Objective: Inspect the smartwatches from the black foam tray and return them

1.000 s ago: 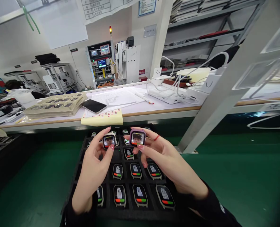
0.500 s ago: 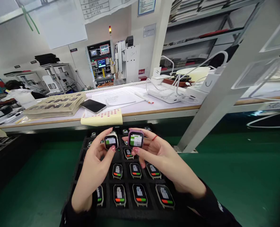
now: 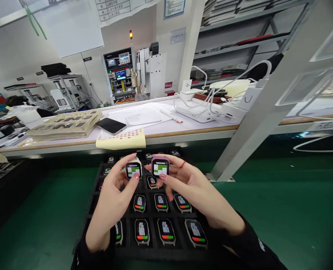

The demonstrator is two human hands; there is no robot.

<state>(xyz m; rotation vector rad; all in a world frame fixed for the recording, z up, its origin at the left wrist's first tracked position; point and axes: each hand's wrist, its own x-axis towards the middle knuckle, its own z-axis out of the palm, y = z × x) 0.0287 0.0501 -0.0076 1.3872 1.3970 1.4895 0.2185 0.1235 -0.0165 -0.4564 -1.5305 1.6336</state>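
My left hand (image 3: 110,202) holds a white-cased smartwatch body (image 3: 133,169) between thumb and fingers, its screen lit with green and white fields. My right hand (image 3: 196,193) holds a pink-cased smartwatch body (image 3: 160,167) with a similar lit screen. Both are raised side by side over a black foam tray (image 3: 95,204) on the green mat. Several more watch bodies (image 3: 165,229) lie in the tray's pockets, screens showing white text with red and green bars.
A raised white shelf (image 3: 200,129) runs across behind the tray, carrying a yellow dotted sheet (image 3: 121,139), a phone (image 3: 111,126), papers, a stack of clear trays (image 3: 65,125) and white chargers with cables (image 3: 211,107). A slanted metal post (image 3: 256,123) stands at right.
Both watch screens switched from a camera picture to green-and-white test fields. The two hands drew the watches slightly closer together and a little lower.
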